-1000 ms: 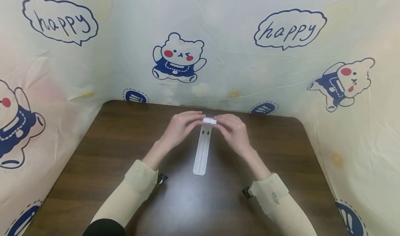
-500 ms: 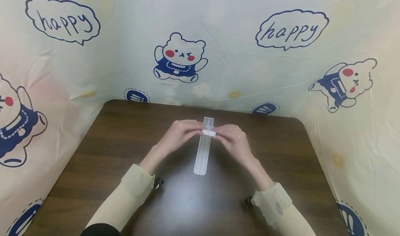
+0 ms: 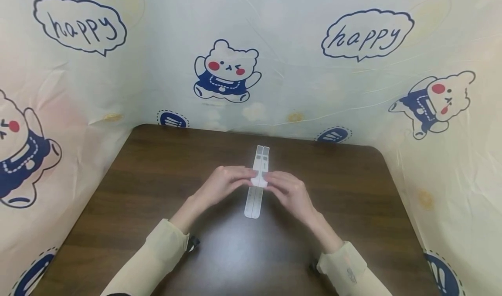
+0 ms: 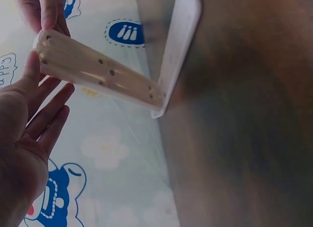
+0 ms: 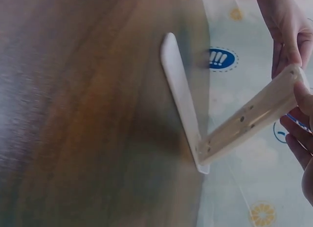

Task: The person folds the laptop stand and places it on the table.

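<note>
A white folding laptop stand (image 3: 254,205) made of two slim side-by-side bars lies lengthwise mid-table in the head view. Its hinge is at the far end, and its lower section (image 4: 180,36) rests on the tabletop. The upper section (image 5: 249,117) slants up from that hinge, leaving a narrow V seen in both wrist views. Thumb and fingers of my left hand (image 3: 226,182) pinch the left side of the raised end. My right hand (image 3: 292,190) pinches the same end from the right. Small dark dots show along the upper section's underside.
The brown wooden table (image 3: 129,191) has rounded far corners. Behind it and on both sides hangs a pale printed cloth (image 3: 290,69) with cartoon bears and "happy" bubbles. The far part of the stand lies close to the table's back edge.
Both hands have moved toward me, bringing the upper section's raised end down over the lower section. More of the upper section's top face, with its grey pads, now shows.
</note>
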`<state>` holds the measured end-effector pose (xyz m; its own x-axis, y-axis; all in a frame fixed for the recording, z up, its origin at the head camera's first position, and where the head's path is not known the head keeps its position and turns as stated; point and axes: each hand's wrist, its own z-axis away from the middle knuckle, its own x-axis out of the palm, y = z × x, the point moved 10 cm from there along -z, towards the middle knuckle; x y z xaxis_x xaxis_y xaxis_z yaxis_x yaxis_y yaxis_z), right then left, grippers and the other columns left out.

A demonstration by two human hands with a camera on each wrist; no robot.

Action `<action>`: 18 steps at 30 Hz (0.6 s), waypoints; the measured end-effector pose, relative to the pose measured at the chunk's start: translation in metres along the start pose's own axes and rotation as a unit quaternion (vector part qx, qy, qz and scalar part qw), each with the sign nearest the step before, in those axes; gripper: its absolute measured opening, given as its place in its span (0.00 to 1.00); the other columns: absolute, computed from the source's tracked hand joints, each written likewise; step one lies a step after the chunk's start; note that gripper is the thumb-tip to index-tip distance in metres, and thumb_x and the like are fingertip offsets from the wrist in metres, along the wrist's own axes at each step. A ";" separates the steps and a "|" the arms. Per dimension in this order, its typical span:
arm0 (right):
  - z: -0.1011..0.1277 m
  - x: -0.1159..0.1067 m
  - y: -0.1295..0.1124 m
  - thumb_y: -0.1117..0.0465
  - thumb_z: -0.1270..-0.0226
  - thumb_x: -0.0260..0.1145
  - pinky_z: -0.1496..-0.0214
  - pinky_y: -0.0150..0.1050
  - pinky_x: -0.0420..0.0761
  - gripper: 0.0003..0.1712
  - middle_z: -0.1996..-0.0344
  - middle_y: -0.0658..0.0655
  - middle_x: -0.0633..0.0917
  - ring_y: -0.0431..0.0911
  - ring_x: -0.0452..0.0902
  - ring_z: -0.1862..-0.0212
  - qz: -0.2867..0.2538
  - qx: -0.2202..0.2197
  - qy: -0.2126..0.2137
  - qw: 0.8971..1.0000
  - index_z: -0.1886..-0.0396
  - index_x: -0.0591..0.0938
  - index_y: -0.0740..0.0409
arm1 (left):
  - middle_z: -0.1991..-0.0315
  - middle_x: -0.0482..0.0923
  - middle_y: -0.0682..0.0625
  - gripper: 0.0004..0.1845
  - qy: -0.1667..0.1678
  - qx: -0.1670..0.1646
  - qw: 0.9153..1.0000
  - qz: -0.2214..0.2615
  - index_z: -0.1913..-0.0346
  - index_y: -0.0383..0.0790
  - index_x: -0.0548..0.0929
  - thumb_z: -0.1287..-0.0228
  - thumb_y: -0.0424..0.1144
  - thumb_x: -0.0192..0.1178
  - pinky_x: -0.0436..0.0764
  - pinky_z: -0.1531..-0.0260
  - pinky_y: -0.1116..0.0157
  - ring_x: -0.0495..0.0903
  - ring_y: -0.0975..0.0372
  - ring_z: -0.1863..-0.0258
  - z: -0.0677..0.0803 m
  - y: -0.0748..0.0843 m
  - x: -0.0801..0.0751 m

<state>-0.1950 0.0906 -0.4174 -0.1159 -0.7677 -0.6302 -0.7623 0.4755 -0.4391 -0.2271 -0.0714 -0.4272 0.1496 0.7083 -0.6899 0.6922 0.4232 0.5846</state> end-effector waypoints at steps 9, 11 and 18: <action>0.025 0.014 -0.001 0.72 0.46 0.85 0.39 0.56 0.92 0.23 0.48 0.63 0.95 0.58 0.94 0.45 0.017 -0.015 -0.018 1.000 0.48 0.94 0.65 | 0.43 0.92 0.42 0.16 0.008 0.059 0.997 -0.044 0.45 0.37 0.94 0.35 0.33 0.77 0.90 0.37 0.53 0.93 0.50 0.41 0.021 0.007 0.022; 0.030 0.017 -0.001 0.72 0.47 0.86 0.40 0.56 0.92 0.23 0.48 0.63 0.95 0.58 0.94 0.45 0.024 -0.022 -0.020 0.999 0.48 0.94 0.65 | 0.44 0.93 0.41 0.16 0.010 0.071 0.996 -0.057 0.45 0.37 0.94 0.36 0.33 0.78 0.91 0.38 0.53 0.93 0.50 0.42 0.026 0.008 0.026; 0.047 0.031 0.001 0.72 0.48 0.86 0.40 0.54 0.93 0.22 0.50 0.63 0.95 0.57 0.94 0.45 0.045 -0.041 -0.028 0.998 0.51 0.94 0.65 | 0.47 0.94 0.42 0.16 0.023 0.106 0.990 -0.089 0.48 0.37 0.95 0.38 0.33 0.79 0.92 0.40 0.53 0.94 0.51 0.44 0.043 0.009 0.042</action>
<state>-0.1694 0.0871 -0.4670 -0.1515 -0.6975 -0.7004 -0.7999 0.5027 -0.3276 -0.1847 -0.0620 -0.4696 -0.0169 0.6595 -0.7515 0.8380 0.4193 0.3492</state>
